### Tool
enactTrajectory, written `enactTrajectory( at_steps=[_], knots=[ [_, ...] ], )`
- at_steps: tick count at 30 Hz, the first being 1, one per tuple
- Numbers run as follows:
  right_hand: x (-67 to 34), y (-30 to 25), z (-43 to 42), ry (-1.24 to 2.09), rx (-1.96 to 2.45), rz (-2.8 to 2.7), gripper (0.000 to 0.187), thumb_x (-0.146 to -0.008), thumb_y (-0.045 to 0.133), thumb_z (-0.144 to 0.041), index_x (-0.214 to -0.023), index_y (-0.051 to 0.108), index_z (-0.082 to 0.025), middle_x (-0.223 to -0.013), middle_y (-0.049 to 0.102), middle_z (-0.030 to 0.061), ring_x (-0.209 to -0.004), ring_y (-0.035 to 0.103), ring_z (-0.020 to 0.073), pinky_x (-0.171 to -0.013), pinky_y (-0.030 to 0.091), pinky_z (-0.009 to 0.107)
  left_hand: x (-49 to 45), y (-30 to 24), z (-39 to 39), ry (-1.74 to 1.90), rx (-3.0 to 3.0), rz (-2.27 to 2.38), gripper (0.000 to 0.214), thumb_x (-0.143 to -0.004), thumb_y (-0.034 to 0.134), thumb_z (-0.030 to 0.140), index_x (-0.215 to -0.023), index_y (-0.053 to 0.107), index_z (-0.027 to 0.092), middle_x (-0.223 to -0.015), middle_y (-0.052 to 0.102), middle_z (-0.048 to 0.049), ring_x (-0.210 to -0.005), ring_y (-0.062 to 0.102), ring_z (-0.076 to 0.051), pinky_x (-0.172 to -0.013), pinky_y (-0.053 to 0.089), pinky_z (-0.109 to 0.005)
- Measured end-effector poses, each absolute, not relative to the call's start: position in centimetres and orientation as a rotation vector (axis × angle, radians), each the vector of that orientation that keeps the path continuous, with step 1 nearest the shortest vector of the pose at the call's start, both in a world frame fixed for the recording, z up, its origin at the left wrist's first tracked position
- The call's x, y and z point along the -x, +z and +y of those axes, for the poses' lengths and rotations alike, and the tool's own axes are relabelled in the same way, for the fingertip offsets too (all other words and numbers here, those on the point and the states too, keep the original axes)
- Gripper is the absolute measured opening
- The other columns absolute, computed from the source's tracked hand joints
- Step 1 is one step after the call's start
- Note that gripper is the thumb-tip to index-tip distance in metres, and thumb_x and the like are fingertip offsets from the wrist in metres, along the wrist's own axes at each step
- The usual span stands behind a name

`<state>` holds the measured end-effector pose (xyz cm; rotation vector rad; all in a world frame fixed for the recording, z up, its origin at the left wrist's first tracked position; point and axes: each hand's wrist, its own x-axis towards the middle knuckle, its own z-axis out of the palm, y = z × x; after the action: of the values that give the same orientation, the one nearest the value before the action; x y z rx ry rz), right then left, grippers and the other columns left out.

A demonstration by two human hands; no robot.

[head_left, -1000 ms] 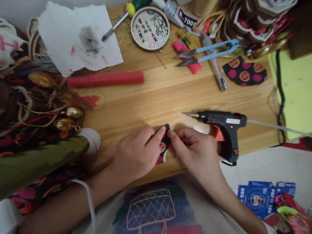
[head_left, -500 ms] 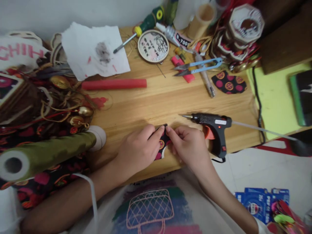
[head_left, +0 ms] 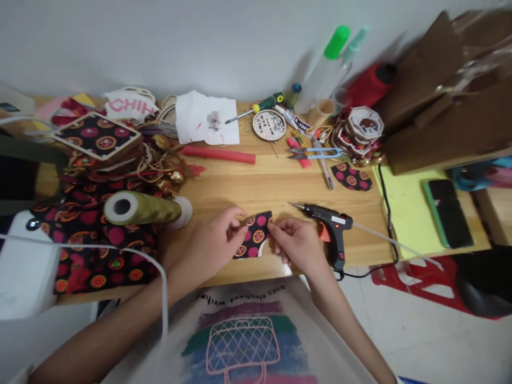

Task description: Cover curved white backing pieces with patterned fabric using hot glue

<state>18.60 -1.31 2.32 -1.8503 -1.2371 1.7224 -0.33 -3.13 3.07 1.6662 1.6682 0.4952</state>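
Note:
A curved, fan-shaped piece of black patterned fabric [head_left: 256, 236] with magenta and orange rounds is between my hands near the table's front edge. A pale edge shows along its inner curve. My right hand [head_left: 298, 241] pinches its right end between thumb and fingers. My left hand [head_left: 218, 240] has its thumb on the left end, the fingers curled and partly hidden behind it. Just right of my right hand lies a black hot glue gun [head_left: 330, 221], its nozzle pointing left and its small red light lit. A similar fabric piece [head_left: 352, 177] rests farther back.
Blue thread snips [head_left: 316, 153], a pen [head_left: 323, 165] and a red stick [head_left: 220, 154] lie behind. At left are an olive fabric roll [head_left: 150, 209] and patterned cloth [head_left: 108, 261]. A phone [head_left: 447, 213] sits on yellow paper [head_left: 404, 218] at right.
My left fingers have moved left off the top edge of the fabric piece, uncovering more of its pattern. My right hand keeps its pinch. The camera view has tilted up and shows more wall.

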Motion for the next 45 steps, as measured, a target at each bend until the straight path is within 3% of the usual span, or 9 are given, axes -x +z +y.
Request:
enactTrajectory(
  at_steps=[5, 10, 16, 20, 31, 39, 45],
  knots=[
    [-18.6, 2.6, -1.2, 1.775, 1.830, -1.199, 0.032, -0.076, 0.065, -0.048, -0.065, 0.054, -0.020, -0.045, 0.055, -0.0062, -0.030, 0.043, 0.0054, -0.029, 0.032, 0.018, -0.5, 4.0, -4.3, 0.473, -1.573, 1.742, 0.018, -0.086, 0.060, 0.028, -0.102, 0.057, 0.022, -0.069, 0.071, 0.0035, -0.056, 0.064, -0.014, -0.051, 0.039, -0.024],
    [-18.7, 2.6, -1.3, 1.798, 1.807, -1.193, 0.028, -0.076, 0.066, -0.044, -0.066, 0.056, -0.020, -0.045, 0.055, -0.0065, -0.030, 0.043, 0.0054, -0.029, 0.031, 0.018, -0.2, 4.3, -5.3, 0.431, -1.364, 1.657, 0.020, -0.085, 0.059, 0.024, -0.103, 0.049, 0.023, -0.058, 0.066, 0.0089, -0.047, 0.057, -0.011, -0.046, 0.034, -0.022],
    [-18.7, 2.6, -1.3, 1.768, 1.791, -1.229, 0.026, -0.079, 0.063, -0.040, -0.066, 0.055, -0.019, -0.045, 0.055, -0.0063, -0.029, 0.043, 0.0049, -0.031, 0.031, 0.018, -0.2, 3.5, -6.1, 0.494, -1.000, 1.451, 0.023, -0.084, 0.059, 0.028, -0.102, 0.045, 0.024, -0.057, 0.061, 0.0092, -0.036, 0.044, -0.006, -0.035, 0.028, -0.016],
    [-18.9, 2.6, -1.3, 1.824, 1.738, -1.320, 0.025, -0.077, 0.065, -0.040, -0.066, 0.058, -0.019, -0.044, 0.055, -0.0064, -0.031, 0.044, 0.0047, -0.033, 0.032, 0.018, -0.8, 3.8, -6.1, 0.504, -0.881, 1.401, 0.025, -0.079, 0.058, 0.026, -0.098, 0.041, 0.024, -0.068, 0.067, 0.0052, -0.034, 0.039, -0.004, -0.030, 0.031, -0.015],
    [-18.8, 2.7, -1.1, 1.818, 1.763, -1.370, 0.019, -0.081, 0.060, -0.030, -0.067, 0.058, -0.018, -0.042, 0.055, -0.0066, -0.029, 0.044, 0.0051, -0.033, 0.033, 0.019, -0.7, 3.3, -7.0, 0.464, -0.926, 1.441, 0.015, -0.082, 0.059, 0.028, -0.091, 0.049, 0.023, -0.063, 0.061, 0.0064, -0.035, 0.036, -0.004, -0.033, 0.030, -0.016],
    [-18.8, 2.1, -1.4, 1.776, 1.755, -1.367, 0.018, -0.079, 0.065, -0.029, -0.067, 0.057, -0.018, -0.042, 0.055, -0.0075, -0.028, 0.044, 0.0054, -0.029, 0.030, 0.018, -1.0, 2.7, -8.2, 0.448, -1.197, 1.661, 0.015, -0.083, 0.062, 0.031, -0.094, 0.056, 0.024, -0.062, 0.062, 0.0074, -0.049, 0.049, -0.008, -0.046, 0.034, -0.018],
    [-18.9, 1.8, -1.5, 1.768, 1.747, -1.370, 0.018, -0.075, 0.068, -0.029, -0.066, 0.057, -0.019, -0.043, 0.056, -0.0073, -0.028, 0.044, 0.0057, -0.028, 0.032, 0.018, -1.0, 2.4, -8.3, 0.497, -1.172, 1.702, 0.012, -0.082, 0.061, 0.031, -0.091, 0.056, 0.024, -0.058, 0.057, 0.0086, -0.044, 0.050, -0.008, -0.044, 0.037, -0.018]
  ],
)
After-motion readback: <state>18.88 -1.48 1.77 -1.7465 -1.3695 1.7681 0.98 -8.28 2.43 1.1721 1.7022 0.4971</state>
